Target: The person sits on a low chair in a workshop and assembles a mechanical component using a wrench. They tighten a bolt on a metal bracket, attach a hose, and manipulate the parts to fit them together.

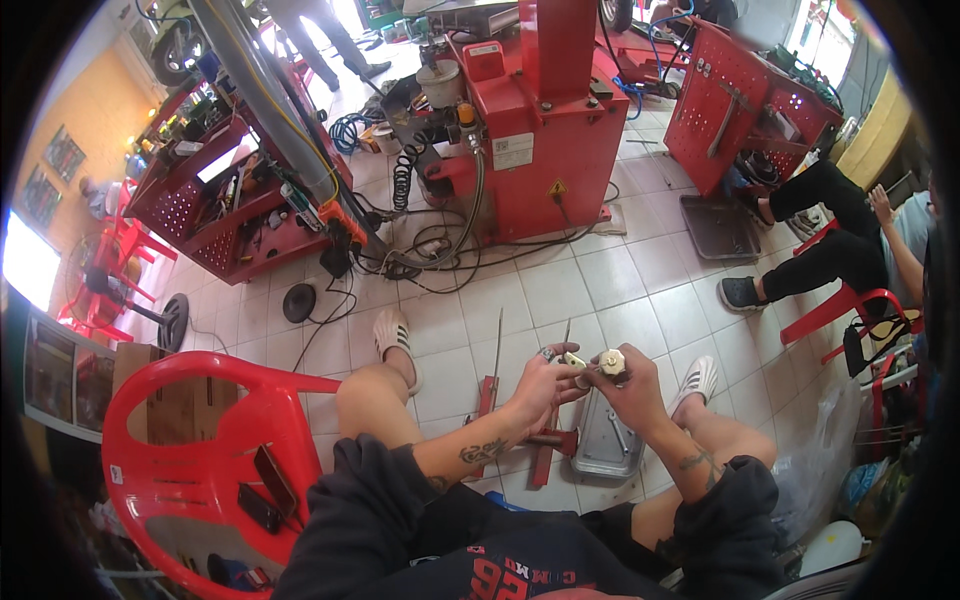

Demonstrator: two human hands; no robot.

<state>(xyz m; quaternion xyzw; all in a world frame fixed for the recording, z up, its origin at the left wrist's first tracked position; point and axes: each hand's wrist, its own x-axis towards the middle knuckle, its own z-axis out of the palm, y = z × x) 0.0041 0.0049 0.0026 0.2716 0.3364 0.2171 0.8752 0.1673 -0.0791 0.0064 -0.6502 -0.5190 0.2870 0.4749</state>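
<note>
A: Now, hands first. What does each one hold?

B: The left hand [545, 382] is closed, its fingers pinching a small pale part [575, 359] with a metal ring at its tip. The right hand [628, 392] is wrapped around a short metal piece [611, 363] with a pale round cap, held upright. The two hands meet, the parts touching or nearly so; I cannot tell which.

A: Where is this, relative to the body?

B: Above the tiled floor [560, 290], between the knees of the seated person.

A: Below the hands?

B: A grey metal tray [605, 445] lies on the floor, with a red-handled tool [548, 450] just beside it on its left. Two thin rods [498, 345] lie on the tiles further ahead.

A: Surroundings?

B: A red plastic chair [200, 450] stands at the left, two dark phones on its seat. A big red machine [545, 130] stands ahead, a red tool cart [215, 210] left of it. Another person's legs [810, 260] show at the right.
</note>
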